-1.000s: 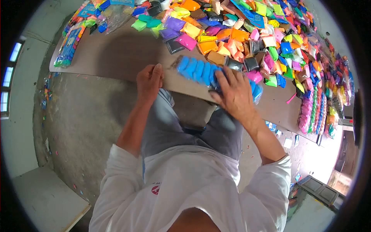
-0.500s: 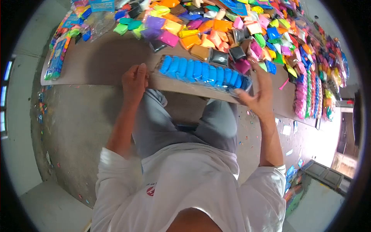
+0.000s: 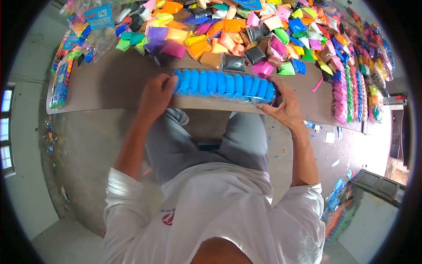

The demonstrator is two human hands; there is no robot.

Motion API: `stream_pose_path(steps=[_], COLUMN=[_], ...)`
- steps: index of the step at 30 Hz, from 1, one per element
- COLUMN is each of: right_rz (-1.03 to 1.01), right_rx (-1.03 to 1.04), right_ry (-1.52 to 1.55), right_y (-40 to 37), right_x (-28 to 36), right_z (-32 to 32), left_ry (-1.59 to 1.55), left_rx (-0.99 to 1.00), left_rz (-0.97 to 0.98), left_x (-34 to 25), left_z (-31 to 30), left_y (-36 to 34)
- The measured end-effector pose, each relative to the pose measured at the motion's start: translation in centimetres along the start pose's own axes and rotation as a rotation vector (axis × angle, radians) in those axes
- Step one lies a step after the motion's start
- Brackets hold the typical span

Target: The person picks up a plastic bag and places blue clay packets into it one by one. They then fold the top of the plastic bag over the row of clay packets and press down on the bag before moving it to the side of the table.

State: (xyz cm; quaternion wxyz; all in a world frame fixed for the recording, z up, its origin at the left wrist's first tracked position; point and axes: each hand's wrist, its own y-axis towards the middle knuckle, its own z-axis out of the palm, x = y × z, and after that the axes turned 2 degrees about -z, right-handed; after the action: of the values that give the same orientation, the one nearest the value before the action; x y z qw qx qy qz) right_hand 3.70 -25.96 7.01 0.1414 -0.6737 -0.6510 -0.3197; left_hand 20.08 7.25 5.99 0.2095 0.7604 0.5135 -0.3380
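A clear plastic pack of several blue pieces in a row [image 3: 224, 85] lies along the table's front edge. My left hand [image 3: 157, 94] pinches its left end between thumb and fingers. At the other end, my right hand [image 3: 285, 104] curls round the pack, thumb in front and fingers behind. Just behind the pack sit a black packet [image 3: 233, 63], a brown packet [image 3: 211, 60] and a magenta packet [image 3: 262, 69].
A large heap of coloured packets [image 3: 228, 39] covers the back of the brown table [image 3: 101, 83]. Filled long packs stand at the left edge [image 3: 60, 83] and in a row at the right [image 3: 350, 94]. Scraps litter the floor.
My left hand has moved right onto the pack's left end, and my right hand has closed round the other end. The pack now lies straighter and slightly further left.
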Motion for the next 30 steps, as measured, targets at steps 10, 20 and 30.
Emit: stream_pose_path(steps=[10, 20, 30], right_rz=[0.140, -0.347, -0.433], right_rx=[0.036, 0.018, 0.329], right_ry=[0.329, -0.113, -0.326], right_y=[-0.5, 4.4, 7.0], right_x=[-1.2, 7.9, 9.1], right_z=[-0.2, 0.1, 5.1], left_ry=[0.198, -0.321, 0.158], left_rx=[-0.153, -0.061, -0.465], left_rz=[0.033, -0.145, -0.053], left_x=[-1.6, 0.1, 6.1], left_z=[1.7, 0.1, -6.3], left_y=[-1.5, -0.5, 1.9])
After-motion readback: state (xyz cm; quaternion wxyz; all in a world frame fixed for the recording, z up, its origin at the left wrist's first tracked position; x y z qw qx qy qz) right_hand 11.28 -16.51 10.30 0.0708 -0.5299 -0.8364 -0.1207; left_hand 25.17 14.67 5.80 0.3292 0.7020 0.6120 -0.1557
